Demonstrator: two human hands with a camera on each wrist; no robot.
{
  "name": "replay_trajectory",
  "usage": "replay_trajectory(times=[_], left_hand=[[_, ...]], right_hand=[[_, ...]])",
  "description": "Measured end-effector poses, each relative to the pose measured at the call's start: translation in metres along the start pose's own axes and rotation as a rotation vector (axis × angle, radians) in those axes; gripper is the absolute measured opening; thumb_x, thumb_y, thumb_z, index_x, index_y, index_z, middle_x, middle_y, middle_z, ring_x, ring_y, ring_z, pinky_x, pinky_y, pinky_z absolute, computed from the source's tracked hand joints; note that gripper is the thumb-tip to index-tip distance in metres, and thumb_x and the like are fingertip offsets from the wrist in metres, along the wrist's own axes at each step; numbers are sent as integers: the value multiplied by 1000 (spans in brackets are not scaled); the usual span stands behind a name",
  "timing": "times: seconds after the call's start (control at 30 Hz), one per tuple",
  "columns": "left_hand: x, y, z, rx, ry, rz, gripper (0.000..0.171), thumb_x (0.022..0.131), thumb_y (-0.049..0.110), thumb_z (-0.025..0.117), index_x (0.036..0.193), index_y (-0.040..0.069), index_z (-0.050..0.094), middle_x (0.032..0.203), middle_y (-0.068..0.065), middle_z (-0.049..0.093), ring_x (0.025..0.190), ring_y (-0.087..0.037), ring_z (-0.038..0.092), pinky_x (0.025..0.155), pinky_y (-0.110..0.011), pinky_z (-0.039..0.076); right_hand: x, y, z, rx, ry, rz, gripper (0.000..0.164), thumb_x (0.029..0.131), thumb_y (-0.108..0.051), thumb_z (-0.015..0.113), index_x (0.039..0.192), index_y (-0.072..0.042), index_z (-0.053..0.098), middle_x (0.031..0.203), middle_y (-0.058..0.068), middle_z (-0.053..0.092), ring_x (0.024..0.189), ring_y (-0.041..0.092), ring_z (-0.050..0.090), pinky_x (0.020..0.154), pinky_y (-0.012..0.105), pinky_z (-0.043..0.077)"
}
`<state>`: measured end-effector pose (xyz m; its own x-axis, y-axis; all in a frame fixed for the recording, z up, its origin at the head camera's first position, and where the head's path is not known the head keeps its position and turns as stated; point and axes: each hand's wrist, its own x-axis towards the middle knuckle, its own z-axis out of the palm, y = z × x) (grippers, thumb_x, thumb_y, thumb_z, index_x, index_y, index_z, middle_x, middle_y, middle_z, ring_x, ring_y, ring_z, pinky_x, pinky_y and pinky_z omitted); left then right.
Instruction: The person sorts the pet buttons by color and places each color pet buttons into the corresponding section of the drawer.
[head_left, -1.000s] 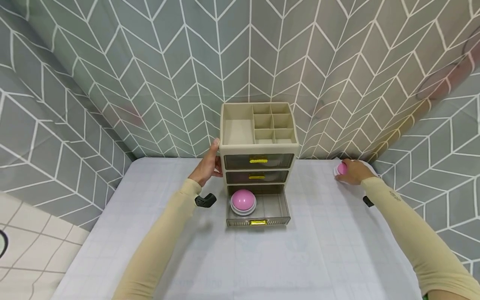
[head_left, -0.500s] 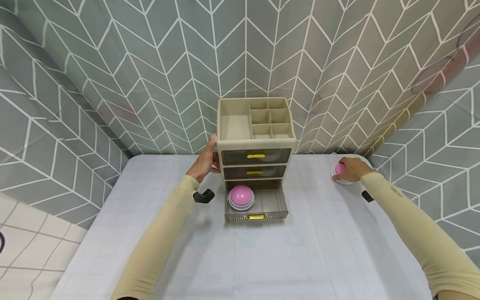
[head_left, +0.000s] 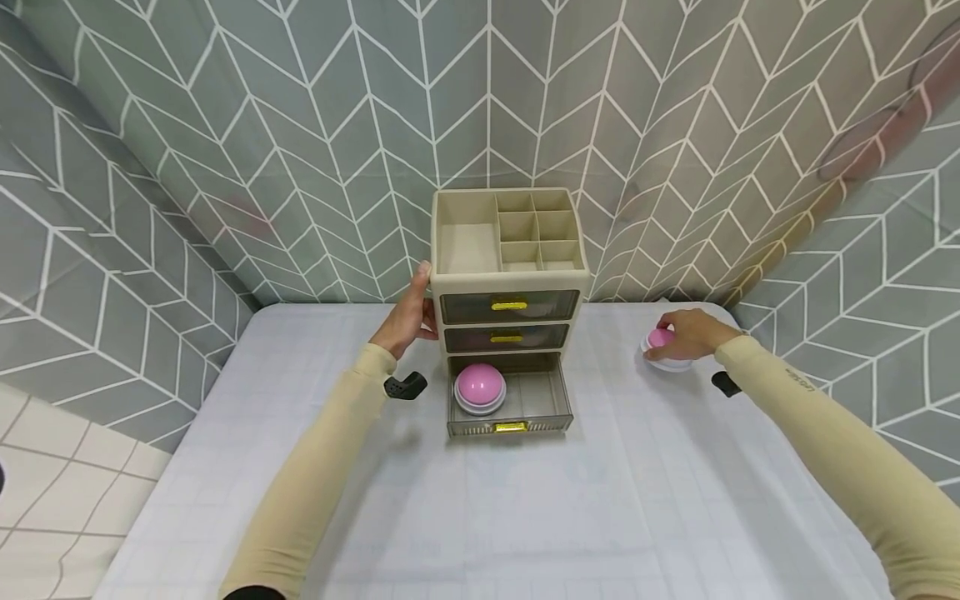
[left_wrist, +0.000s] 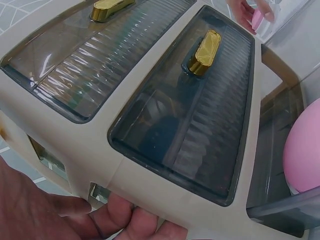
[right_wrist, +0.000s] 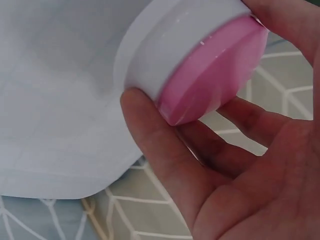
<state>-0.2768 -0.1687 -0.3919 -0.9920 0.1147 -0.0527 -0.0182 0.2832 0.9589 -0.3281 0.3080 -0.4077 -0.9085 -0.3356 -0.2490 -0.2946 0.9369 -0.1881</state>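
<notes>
In the head view, a beige drawer organizer (head_left: pixel 510 279) stands against the back curtain, its bottom drawer (head_left: pixel 534 398) pulled out. A pink-domed round object with a white base (head_left: pixel 481 386) sits in the left of that drawer. My left hand (head_left: pixel 408 314) holds the organizer's left side; in the left wrist view its bent fingers (left_wrist: pixel 142 220) lie against the side frame. Far to the right, my right hand (head_left: pixel 693 333) grips a second pink-domed white object (head_left: pixel 660 340) by its sides, low over the table. In the right wrist view, fingers and thumb surround its white rim (right_wrist: pixel 165 47).
The organizer's two upper drawers (head_left: pixel 510 307) are closed and have gold handles. Its top holds one large compartment and several small ones (head_left: pixel 558 227). A white cloth covers the table (head_left: pixel 600 508). Patterned grey curtains (head_left: pixel 315 125) enclose the back and sides.
My right hand has moved the second pink-domed object a little to the left, toward the organizer. The left hand keeps its place on the organizer. The head view has shifted slightly.
</notes>
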Motion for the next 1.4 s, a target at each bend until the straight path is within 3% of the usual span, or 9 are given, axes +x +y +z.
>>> replay_trajectory(times=[0.23, 0.5, 0.63, 0.97, 1.27, 1.4], left_hand=[[0, -1, -1, 6, -2, 7, 99, 93, 87, 10, 109, 3, 61, 76, -4, 60, 71, -19, 61, 80, -48, 58], [1, 2, -2, 13, -10, 8, 94, 97, 80, 11, 110, 2, 61, 75, -5, 60, 72, -20, 61, 74, -38, 57], [0, 3, -3, 23, -10, 6, 95, 97, 80, 11, 115, 1, 60, 77, -6, 61, 73, -21, 62, 74, -38, 57], [0, -1, -2, 7, -5, 0, 93, 97, 79, 11, 109, 3, 61, 77, -6, 59, 72, -21, 61, 73, -37, 57], [-1, 1, -1, 10, 11, -19, 99, 95, 85, 12, 106, 1, 63, 75, -4, 61, 72, -19, 61, 90, -60, 57], [0, 0, -1, 5, 16, -25, 97, 95, 84, 12, 109, 1, 62, 78, -5, 61, 73, -19, 61, 86, -54, 58]], right_hand=[[-8, -30, -6, -7, -16, -64, 68, 83, -47, 86, 123, 4, 66, 101, 15, 74, 94, 33, 67, 82, 49, 55], [-17, -52, -13, -17, -11, -149, 66, 80, -45, 88, 122, 3, 68, 97, 10, 75, 90, 28, 67, 80, 46, 55], [-21, -60, -16, -15, -19, -159, 64, 80, -44, 88, 121, 2, 69, 96, 9, 74, 90, 27, 66, 78, 43, 54], [-32, -79, -25, -8, 0, -210, 60, 79, -43, 89, 118, -2, 70, 94, 7, 72, 85, 23, 64, 73, 37, 51], [-42, -106, -30, 18, -52, -206, 64, 80, -44, 89, 126, -5, 68, 99, 6, 72, 88, 21, 64, 74, 35, 51], [-44, -115, -28, 20, -50, -245, 63, 80, -43, 89, 125, -5, 68, 98, 5, 71, 87, 20, 63, 74, 35, 51]])
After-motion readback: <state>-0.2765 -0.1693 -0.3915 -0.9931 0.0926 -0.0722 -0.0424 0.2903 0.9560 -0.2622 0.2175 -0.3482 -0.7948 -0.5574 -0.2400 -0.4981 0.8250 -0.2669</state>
